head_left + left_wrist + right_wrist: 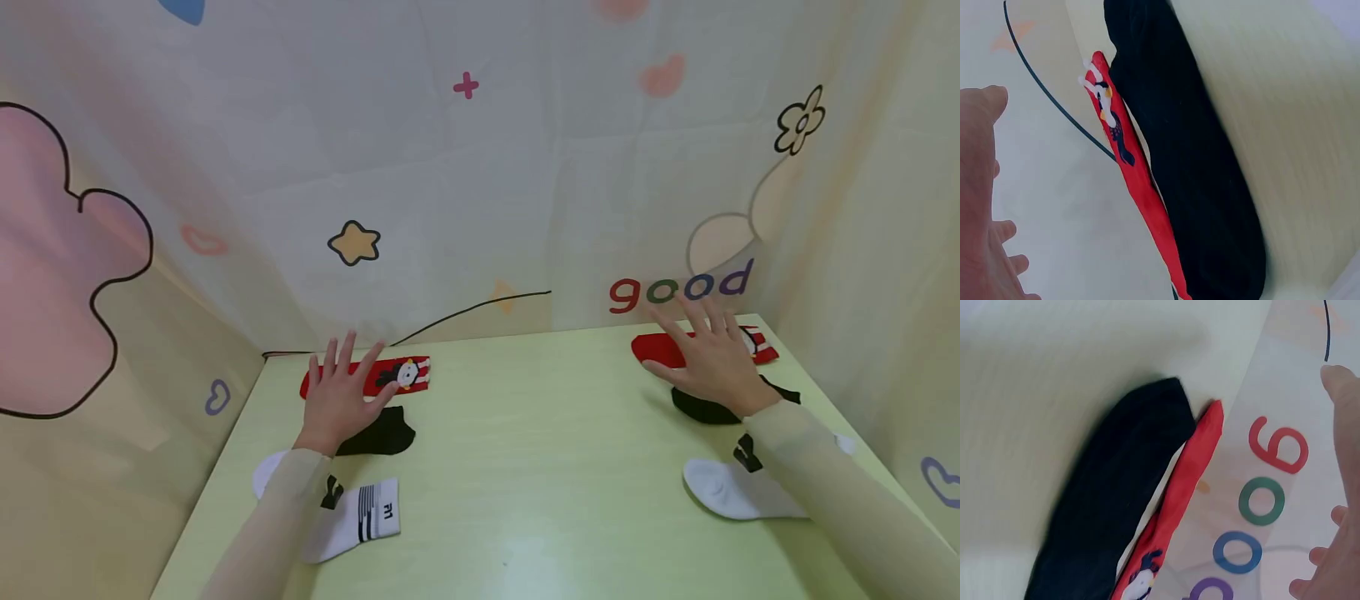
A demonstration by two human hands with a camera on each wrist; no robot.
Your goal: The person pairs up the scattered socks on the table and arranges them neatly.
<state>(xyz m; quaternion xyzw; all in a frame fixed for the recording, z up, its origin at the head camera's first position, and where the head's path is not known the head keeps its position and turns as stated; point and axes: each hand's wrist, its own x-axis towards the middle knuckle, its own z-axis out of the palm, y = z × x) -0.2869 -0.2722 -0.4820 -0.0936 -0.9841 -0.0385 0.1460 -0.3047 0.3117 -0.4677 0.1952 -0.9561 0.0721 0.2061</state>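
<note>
My left hand (341,408), fingers spread, hovers over the left group of socks and holds nothing. Beneath it lie a red sock (411,375) with a cartoon figure and a black sock (386,435). Closer to me, a white sock (378,512) with dark stripes is partly hidden by the left sleeve. On the right side, my right hand (716,362) is likewise spread and bare above another red sock (656,350) and a black sock (705,407). A second white sock (720,492) lies partly under the right sleeve in the head view. Both wrist views show the black sock alongside the red one.
The socks lie on a pale yellow-green table (525,467). A light curtain (487,183) with printed shapes and the word "good" hangs along the table's back edge and around both sides. Another white piece (267,472) shows beside the left sleeve.
</note>
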